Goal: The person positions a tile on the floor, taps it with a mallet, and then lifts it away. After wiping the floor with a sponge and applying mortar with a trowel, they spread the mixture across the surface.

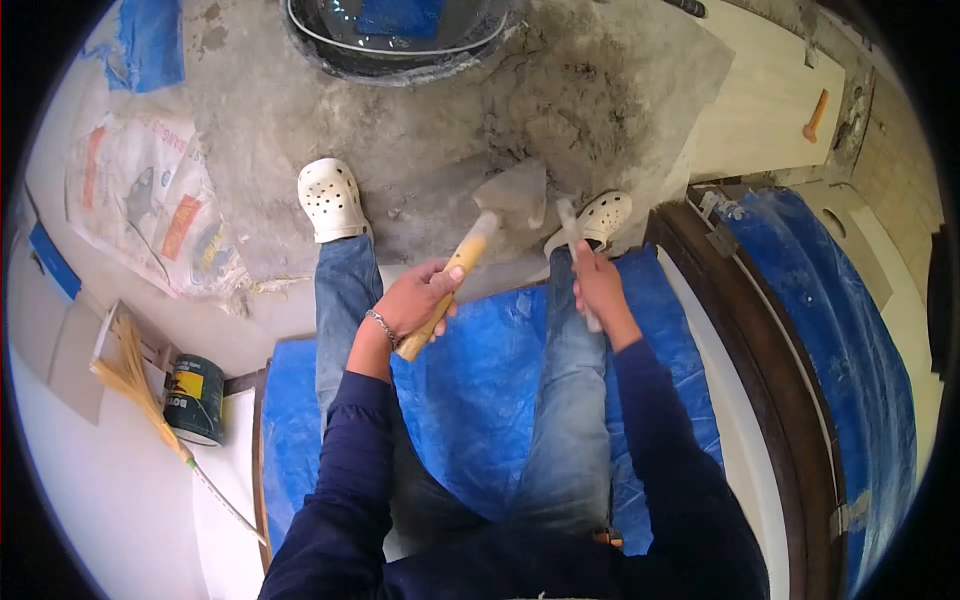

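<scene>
A: What is seen nearest?
B: Jeans-clad legs (567,430) are spread over a blue sheet (465,385).

A: And the left hand (415,302)?
B: It is closed around the wooden handle of a trowel (512,194); a chain bracelet (381,324) is worn at the wrist.

A: The right one?
B: By the right hand (602,290), a thin, pale tool (570,222) is gripped, fingers curled shut around it. Its exact kind cannot be told.

A: Where is the trowel's blade held?
B: Between the two white clogs (328,192), pointed away from the body, above the grey-smeared ground sheet (400,145). Whether the sheet is touched cannot be told.

A: What is placed to the left?
B: A broom (138,375) is leaned near a dark can (194,402); farther out, a printed sack (150,205) is spread flat.

A: And farthest?
B: A black bucket (400,68) is set beyond the clogs, with murky liquid and something blue contained inside.
</scene>
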`<state>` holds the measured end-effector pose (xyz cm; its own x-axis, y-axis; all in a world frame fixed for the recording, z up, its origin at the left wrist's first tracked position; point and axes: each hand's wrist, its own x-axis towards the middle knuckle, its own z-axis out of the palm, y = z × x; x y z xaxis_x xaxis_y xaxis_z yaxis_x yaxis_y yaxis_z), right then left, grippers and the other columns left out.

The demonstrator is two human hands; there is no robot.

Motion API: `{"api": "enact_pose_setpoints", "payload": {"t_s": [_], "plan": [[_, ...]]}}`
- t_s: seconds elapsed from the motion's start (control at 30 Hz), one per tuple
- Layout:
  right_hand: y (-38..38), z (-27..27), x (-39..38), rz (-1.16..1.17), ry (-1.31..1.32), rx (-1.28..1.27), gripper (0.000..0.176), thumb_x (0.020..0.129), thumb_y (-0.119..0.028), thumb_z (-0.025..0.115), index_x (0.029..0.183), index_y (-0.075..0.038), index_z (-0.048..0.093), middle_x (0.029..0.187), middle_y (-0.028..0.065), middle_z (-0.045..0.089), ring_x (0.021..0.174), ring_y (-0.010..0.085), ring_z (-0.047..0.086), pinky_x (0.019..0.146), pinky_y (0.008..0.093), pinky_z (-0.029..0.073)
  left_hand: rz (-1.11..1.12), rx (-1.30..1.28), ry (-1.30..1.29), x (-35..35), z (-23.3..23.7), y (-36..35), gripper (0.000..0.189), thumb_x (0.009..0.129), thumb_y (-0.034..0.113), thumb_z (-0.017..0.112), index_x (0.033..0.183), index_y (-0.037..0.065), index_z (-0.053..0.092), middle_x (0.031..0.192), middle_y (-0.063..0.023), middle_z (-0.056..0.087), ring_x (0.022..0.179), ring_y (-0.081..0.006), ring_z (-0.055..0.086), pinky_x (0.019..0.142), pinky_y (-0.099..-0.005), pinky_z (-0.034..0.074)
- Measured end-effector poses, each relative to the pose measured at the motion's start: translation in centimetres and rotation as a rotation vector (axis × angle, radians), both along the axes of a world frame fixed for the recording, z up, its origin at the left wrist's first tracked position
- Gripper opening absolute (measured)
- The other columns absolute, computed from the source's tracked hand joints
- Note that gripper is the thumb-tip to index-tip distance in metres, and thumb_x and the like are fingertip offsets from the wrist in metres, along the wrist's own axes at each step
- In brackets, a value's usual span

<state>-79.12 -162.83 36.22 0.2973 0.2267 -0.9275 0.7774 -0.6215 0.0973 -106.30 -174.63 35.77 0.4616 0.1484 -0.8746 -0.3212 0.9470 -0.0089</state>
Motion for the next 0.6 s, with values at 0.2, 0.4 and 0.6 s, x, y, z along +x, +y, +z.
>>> {"api": "enact_pose_setpoints", "payload": {"t_s": [0.2, 0.4, 0.6], "plan": [[-2.3, 3.9, 0.1, -0.18, 0.001, 0.098, 0.055, 0.095, -0.05, 0.039, 0.09, 0.002, 0.057, 0.057, 0.0043, 0.05, 0.04, 0.012, 0.046, 0.039, 0.0273, 0.039, 0.604, -0.341, -0.103, -1.5, -2.4, -1.7, 0.046, 0.094, 0.051, 0.044, 0.111, 0.009, 0.052, 0.066, -0.0028, 0.052, 0.044, -0.0131, 0.046, 0.038, -0.0267, 0.039], [-5.4, 1.8, -2.2, 0.067, 0.217, 0.086, 0.052, 0.095, -0.048, 0.04, 0.092, 0.001, 0.057, 0.065, 0.0148, 0.059, 0.056, 0.0301, 0.058, 0.053, 0.0391, 0.046, 0.686, -0.376, -0.163, -2.3, -4.7, -4.3, 0.051, 0.094, 0.055, 0.038, 0.11, 0.008, 0.051, 0.064, -0.0001, 0.049, 0.041, -0.0098, 0.041, 0.034, -0.0246, 0.034], [-0.4, -11.0, -6.9, 0.514, 0.293, -0.007, 0.061, 0.094, -0.052, 0.031, 0.098, 0.001, 0.06, 0.09, 0.026, 0.062, 0.086, 0.044, 0.059, 0.076, 0.0496, 0.045, 0.437, -0.306, 0.017, -3.5, -4.9, -3.9, 0.057, 0.095, 0.056, 0.035, 0.112, 0.005, 0.05, 0.063, -0.0009, 0.048, 0.04, -0.0098, 0.041, 0.036, -0.0244, 0.037]]}}
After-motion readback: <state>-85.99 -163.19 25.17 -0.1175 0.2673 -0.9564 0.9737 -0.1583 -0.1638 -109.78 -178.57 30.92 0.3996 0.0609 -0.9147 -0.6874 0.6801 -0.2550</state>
